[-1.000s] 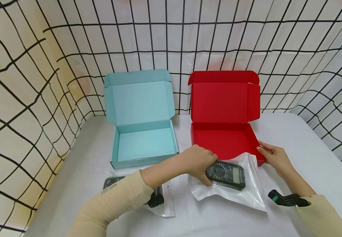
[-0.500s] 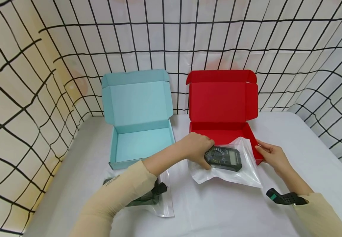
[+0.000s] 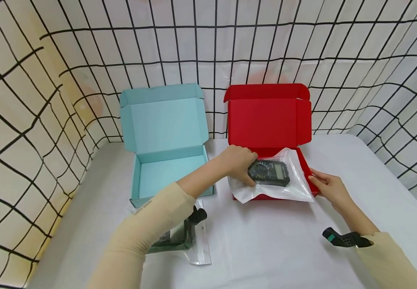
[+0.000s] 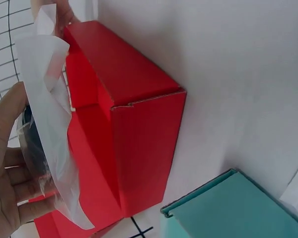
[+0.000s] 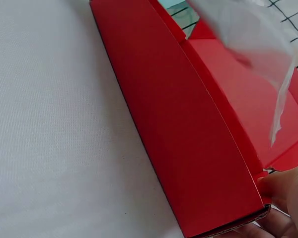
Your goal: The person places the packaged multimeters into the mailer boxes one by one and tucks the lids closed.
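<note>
My left hand (image 3: 236,161) grips the left end of a black multimeter (image 3: 269,172) in a clear plastic bag (image 3: 298,185). Multimeter and bag are over the open tray of the red cardboard box (image 3: 269,122). In the left wrist view the left hand's fingers (image 4: 27,191) curl round the bagged meter, above the box's inside. My right hand (image 3: 330,188) holds the red box's right side wall near its front corner. The right wrist view shows the right thumb (image 5: 280,186) on top of that corner and fingers beneath.
Left of the red box stands an open light-blue cardboard box (image 3: 169,124). A second clear bag (image 3: 201,247) with dark contents lies in front of it, partly hidden by my left sleeve (image 3: 158,224). Black wire grid panels (image 3: 194,62) surround the white table (image 3: 266,249).
My left hand has carried the bagged multimeter forward from in front of the red box to over its tray. The right hand has stayed on the box's side wall.
</note>
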A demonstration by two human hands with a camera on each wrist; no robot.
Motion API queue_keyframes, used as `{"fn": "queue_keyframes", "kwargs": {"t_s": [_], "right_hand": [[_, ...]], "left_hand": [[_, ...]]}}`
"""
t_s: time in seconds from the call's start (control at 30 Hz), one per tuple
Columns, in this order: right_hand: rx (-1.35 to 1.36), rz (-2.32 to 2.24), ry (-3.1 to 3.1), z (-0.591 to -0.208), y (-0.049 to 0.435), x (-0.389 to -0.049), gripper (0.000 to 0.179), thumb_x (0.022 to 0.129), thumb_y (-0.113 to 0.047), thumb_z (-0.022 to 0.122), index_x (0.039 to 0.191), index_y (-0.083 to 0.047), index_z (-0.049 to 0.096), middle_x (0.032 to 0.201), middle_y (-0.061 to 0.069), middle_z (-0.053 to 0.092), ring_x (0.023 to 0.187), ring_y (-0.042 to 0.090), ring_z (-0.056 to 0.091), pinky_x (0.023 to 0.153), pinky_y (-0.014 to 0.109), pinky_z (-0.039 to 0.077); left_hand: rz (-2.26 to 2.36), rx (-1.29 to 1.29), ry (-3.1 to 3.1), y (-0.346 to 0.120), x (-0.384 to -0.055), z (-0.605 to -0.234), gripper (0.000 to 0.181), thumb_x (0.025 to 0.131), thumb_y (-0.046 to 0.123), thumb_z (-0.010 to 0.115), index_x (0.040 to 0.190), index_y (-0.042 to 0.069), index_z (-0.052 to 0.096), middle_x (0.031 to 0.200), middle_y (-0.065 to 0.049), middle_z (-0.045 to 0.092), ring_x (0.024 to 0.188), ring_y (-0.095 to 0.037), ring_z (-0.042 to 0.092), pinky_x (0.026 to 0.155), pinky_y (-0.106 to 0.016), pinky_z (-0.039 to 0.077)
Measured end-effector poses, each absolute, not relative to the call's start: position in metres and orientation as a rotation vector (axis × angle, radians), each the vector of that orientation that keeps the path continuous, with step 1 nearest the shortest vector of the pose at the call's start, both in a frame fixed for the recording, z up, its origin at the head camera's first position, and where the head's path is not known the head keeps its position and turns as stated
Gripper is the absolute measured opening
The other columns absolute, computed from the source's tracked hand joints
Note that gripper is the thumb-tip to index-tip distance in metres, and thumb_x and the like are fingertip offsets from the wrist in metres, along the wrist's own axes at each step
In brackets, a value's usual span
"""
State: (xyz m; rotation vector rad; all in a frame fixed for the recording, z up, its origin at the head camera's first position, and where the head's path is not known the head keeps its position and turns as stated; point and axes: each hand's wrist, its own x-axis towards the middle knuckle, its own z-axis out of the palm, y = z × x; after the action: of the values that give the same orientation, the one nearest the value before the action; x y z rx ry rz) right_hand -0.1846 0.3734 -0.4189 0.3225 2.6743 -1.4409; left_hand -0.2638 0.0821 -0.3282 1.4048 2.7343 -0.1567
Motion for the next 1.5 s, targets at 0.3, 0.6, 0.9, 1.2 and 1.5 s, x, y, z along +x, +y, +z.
{"fn": "queue_keyframes", "kwargs": {"t_s": [0.3,0.6,0.9,1.2,1.5], "right_hand": [[0.354,-1.440,2.647,-0.416,0.372,-0.184,0.065,0.092,-0.043,0.045,0.141,-0.005,0.025,0.136,0.031,0.034,0.079,-0.010,0.050,0.069,0.019,0.052],[0.341,-1.435,2.667,-0.415,0.371,-0.185,0.064,0.092,-0.041,0.046,0.141,-0.004,0.026,0.135,0.031,0.036,0.073,-0.014,0.049,0.068,0.018,0.052],[0.364,-1.431,2.659,-0.415,0.372,-0.185,0.063,0.092,-0.041,0.045,0.141,-0.006,0.026,0.135,0.030,0.036,0.082,-0.006,0.050,0.069,0.019,0.053],[0.354,-1.463,2.653,-0.414,0.373,-0.186,0.060,0.093,-0.037,0.046,0.141,-0.004,0.027,0.133,0.031,0.039,0.082,-0.006,0.050,0.069,0.019,0.053],[0.362,-1.436,2.662,-0.414,0.373,-0.186,0.060,0.093,-0.037,0.046,0.141,-0.005,0.027,0.135,0.029,0.038,0.095,0.010,0.053,0.070,0.020,0.053]], "left_hand": [[-0.136,1.339,2.734,0.090,-0.278,-0.337,0.056,0.069,0.059,0.065,0.106,0.018,0.058,0.095,0.007,0.061,0.080,-0.006,0.053,0.067,-0.023,0.047],[-0.115,1.267,2.763,0.103,-0.294,-0.340,0.054,0.068,0.058,0.067,0.104,0.019,0.057,0.092,0.008,0.061,0.078,-0.006,0.053,0.066,-0.023,0.046],[-0.100,1.267,2.742,0.116,-0.297,-0.348,0.053,0.065,0.053,0.072,0.104,0.020,0.057,0.088,0.009,0.061,0.076,-0.006,0.054,0.067,-0.021,0.046],[-0.069,1.181,2.717,0.122,-0.298,-0.357,0.050,0.066,0.051,0.073,0.102,0.020,0.058,0.088,0.010,0.060,0.078,-0.007,0.053,0.067,-0.022,0.046],[0.002,1.126,2.670,0.124,-0.306,-0.371,0.050,0.067,0.049,0.073,0.104,0.019,0.057,0.093,0.008,0.058,0.084,-0.008,0.051,0.071,-0.025,0.046]]}}
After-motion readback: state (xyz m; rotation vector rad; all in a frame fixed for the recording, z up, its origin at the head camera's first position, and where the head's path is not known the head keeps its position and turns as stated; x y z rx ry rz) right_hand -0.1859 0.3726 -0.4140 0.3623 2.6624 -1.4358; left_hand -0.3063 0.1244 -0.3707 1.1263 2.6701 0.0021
